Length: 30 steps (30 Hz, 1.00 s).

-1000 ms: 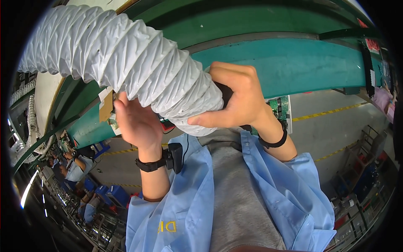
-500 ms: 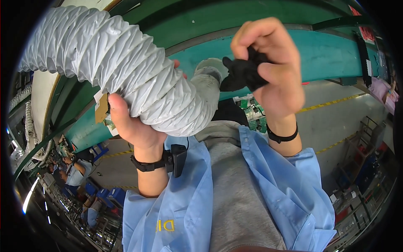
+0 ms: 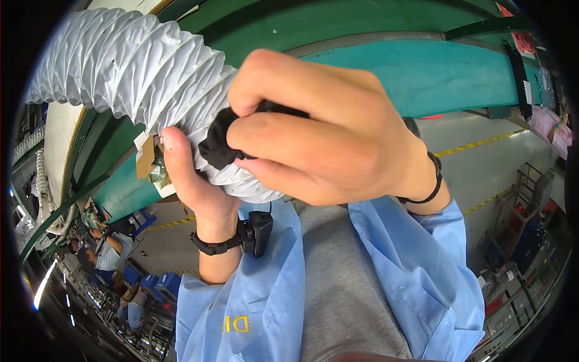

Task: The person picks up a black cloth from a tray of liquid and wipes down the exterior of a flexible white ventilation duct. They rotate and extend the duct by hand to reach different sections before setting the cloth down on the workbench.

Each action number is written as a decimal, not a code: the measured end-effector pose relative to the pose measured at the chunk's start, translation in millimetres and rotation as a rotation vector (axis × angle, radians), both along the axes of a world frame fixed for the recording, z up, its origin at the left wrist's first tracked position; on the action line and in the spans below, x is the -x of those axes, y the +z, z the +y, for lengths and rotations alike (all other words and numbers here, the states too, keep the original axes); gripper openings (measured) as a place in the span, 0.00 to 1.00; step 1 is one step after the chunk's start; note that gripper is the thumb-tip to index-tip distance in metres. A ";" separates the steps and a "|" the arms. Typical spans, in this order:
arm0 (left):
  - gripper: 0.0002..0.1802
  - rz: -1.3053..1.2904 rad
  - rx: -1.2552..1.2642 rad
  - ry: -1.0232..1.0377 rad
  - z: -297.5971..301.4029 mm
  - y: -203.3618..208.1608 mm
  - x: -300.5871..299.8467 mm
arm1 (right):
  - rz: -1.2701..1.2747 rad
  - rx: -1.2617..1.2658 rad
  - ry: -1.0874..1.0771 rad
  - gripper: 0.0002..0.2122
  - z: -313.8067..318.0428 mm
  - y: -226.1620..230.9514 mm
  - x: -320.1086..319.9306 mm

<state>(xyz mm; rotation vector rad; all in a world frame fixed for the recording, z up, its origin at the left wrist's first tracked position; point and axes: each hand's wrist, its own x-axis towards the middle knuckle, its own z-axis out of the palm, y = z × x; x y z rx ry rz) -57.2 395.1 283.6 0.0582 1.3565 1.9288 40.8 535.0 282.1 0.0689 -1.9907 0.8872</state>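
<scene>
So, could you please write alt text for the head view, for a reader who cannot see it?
Two bare hands work at the end of a white pleated flexible hose: the left hand cups it from below while the right hand pinches a black piece at its mouth. Below are an open light blue shirt over grey, and a factory floor.

Red sign (image 3: 522, 42) top right on green beam; brown-and-white tag (image 3: 145, 155) beside white duct; blue crates (image 3: 158, 283) lower left.
</scene>
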 end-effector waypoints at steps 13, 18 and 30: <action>0.48 -0.035 -0.090 0.021 -11.3 -14.4 9.7 | -0.003 -0.057 0.079 0.11 5.6 2.6 7.1; 0.48 0.012 -0.049 0.114 -9.2 -26.5 13.9 | -0.020 -0.025 0.138 0.11 9.8 0.4 5.6; 0.51 0.028 -0.055 0.014 -7.4 0.5 31.4 | -0.095 0.091 0.035 0.08 51.7 -0.8 0.5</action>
